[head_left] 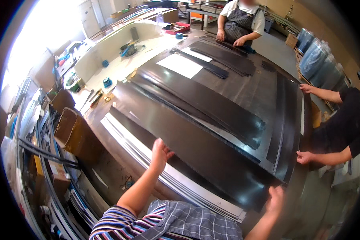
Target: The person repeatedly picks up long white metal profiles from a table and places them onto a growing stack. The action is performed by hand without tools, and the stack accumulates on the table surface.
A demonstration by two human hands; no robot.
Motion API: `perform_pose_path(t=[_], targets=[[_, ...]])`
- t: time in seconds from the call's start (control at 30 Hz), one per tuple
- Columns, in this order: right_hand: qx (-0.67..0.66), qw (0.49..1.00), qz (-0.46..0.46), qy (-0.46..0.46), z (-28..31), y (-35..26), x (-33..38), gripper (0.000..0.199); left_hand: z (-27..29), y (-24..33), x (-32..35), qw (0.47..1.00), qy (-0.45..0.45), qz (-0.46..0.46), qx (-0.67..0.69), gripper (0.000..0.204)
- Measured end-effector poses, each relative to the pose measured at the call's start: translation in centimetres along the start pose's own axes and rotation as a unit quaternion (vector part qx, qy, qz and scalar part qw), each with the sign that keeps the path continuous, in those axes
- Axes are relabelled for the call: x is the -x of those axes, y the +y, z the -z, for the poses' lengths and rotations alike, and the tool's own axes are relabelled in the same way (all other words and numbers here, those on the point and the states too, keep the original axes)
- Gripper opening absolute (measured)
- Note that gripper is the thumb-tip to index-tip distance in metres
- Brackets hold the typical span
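Observation:
A long, dark, glossy sheet stretches across the near part of the table, slanting from far left to near right. My left hand is closed on its near edge, left of the middle. Near the sheet's right end, my right hand grips the edge with bent fingers, the thumb on top. Beneath and in front of the sheet lies another dark strip. Long white strips lie stacked along the table's near edge. Farther back is a pile of dark sheets.
At the right, one co-worker's hands touch a dark panel; another person stands at the far end. White sheets lie mid-table. Tools and blue tape rolls sit left, above a cardboard box. Wrapped rolls stand far right.

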State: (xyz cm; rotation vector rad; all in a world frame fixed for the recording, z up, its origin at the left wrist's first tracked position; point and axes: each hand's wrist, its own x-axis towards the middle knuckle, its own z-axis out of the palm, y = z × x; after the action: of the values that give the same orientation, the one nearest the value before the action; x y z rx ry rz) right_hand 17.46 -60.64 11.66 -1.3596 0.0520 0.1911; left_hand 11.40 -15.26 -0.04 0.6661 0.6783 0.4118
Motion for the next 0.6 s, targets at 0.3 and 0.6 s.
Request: perform_pose_path(t=[0.3,0.6], targets=[[0.002,0.972,-0.231,0.037,3.2,8.9,6.3,0.006,11.5,2.5,-4.2,0.913,0.269,-0.115,-0.286,0.074],[0.567,0.814,-0.015,0.123,1.5,9.4,5.6,0.034,10.5,1.2,-0.4,0.626,0.062,-0.249,-0.736,0.074]])
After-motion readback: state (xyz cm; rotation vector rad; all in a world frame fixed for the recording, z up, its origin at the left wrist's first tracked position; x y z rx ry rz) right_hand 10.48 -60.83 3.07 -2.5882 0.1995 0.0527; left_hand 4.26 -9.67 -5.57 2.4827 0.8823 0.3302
